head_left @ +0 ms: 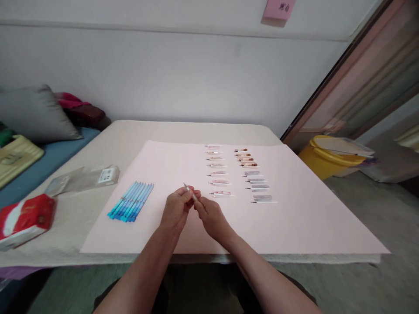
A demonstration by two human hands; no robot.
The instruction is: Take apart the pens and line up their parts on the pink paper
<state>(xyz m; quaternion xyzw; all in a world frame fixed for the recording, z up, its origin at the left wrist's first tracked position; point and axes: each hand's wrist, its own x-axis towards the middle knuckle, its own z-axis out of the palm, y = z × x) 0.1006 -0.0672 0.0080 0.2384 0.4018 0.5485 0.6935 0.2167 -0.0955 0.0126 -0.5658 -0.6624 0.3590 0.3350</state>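
Note:
My left hand (176,206) and my right hand (212,216) meet over the pink sheet, both closed on a slim pale pen (191,192). Its dark tip points away and to the left. Fingers cover much of the pen's body. Left of my hands lies a row of several blue pens (131,201), side by side. To the right, a column of pink-patterned pen barrels (220,182) is laid out with thin refills beside them. Farther right come several brown-ended pen barrels (248,159), then greyish pen barrels (258,180), also with thin refills.
The pink sheet (310,226) covers most of the cloth-topped table (131,131). A clear plastic wrapper (81,179) and a red packet (28,218) lie at the left. A white wall (183,78) stands behind; a yellow bucket (319,159) is on the floor at right.

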